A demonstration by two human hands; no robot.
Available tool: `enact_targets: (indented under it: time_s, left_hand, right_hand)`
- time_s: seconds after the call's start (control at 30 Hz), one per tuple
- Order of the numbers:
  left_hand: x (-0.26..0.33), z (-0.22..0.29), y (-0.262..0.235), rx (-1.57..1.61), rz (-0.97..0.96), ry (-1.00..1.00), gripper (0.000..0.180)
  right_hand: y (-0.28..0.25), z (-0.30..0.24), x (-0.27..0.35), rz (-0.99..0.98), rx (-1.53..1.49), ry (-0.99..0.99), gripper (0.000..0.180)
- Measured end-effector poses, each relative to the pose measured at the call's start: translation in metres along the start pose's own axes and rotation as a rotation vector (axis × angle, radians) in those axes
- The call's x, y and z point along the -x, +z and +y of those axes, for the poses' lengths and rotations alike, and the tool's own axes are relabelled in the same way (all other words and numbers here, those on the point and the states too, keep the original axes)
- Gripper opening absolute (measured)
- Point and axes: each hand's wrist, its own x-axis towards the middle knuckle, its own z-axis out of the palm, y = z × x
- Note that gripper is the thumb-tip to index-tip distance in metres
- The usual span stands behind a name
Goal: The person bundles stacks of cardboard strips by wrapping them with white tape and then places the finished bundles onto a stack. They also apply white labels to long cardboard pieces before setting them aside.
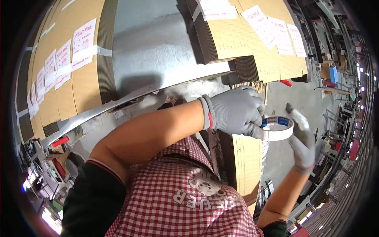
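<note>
Both my hands wear grey knit gloves. My left hand [237,112] reaches across to the right, its fingers curled closed at the left edge of a roll of white tape [278,135] with a blue-printed core. The roll is tilted, so its hollow core shows. On the roll's other side is my right hand [303,142], slightly blurred, with fingers stretched upward and apart from the thumb. That thumb lies close to the roll's right edge; whether it touches, I cannot tell. Just beyond my left hand is the lower edge of a stack of flat cardboard [244,72].
A grey metal table [154,43] carries a tall cardboard stack [85,85] at left, with paper labels and tape strips. More labels [278,35] lie on the right stack. Beside my apron stands another cardboard bundle [246,166]. Red handles [60,142] stick out under the table edge.
</note>
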Motion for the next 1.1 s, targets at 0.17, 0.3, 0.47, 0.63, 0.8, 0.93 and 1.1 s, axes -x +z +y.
enact_targets:
  time_s: [0.17, 0.3, 0.47, 0.63, 0.8, 0.93, 1.1]
  left_hand:
    - [0.016, -0.001, -0.006, -0.061, 0.033, -0.060, 0.058]
    - [0.014, 0.015, -0.012, -0.003, -0.022, -0.084, 0.105]
    - [0.063, -0.006, -0.039, 0.588, 0.084, -0.333, 0.102]
    - [0.119, -0.018, -0.022, 0.988, 0.143, -0.714, 0.104]
    - [0.109, -0.015, -0.021, 1.139, -0.035, -0.765, 0.110]
    - [0.089, 0.004, -0.021, 1.147, -0.017, -0.724, 0.107]
    - [0.078, 0.019, 0.036, 0.822, 0.345, -0.817, 0.094]
  right_hand:
    - [0.029, -0.043, -0.043, -0.459, 1.020, -0.289, 0.024]
    - [0.028, 0.079, -0.048, -0.064, 1.164, -0.128, 0.017]
    - [0.009, -0.016, -0.059, 0.198, 1.261, -0.505, 0.011]
    - [0.013, -0.034, -0.093, 0.323, 0.989, -0.560, 0.041]
    - [0.034, 0.037, -0.058, -0.314, -0.331, 0.331, 0.078]
    - [0.056, 0.047, -0.068, -0.459, -0.133, 0.376, 0.089]
    - [0.066, 0.031, -0.048, -0.322, -0.192, 0.411, 0.085]
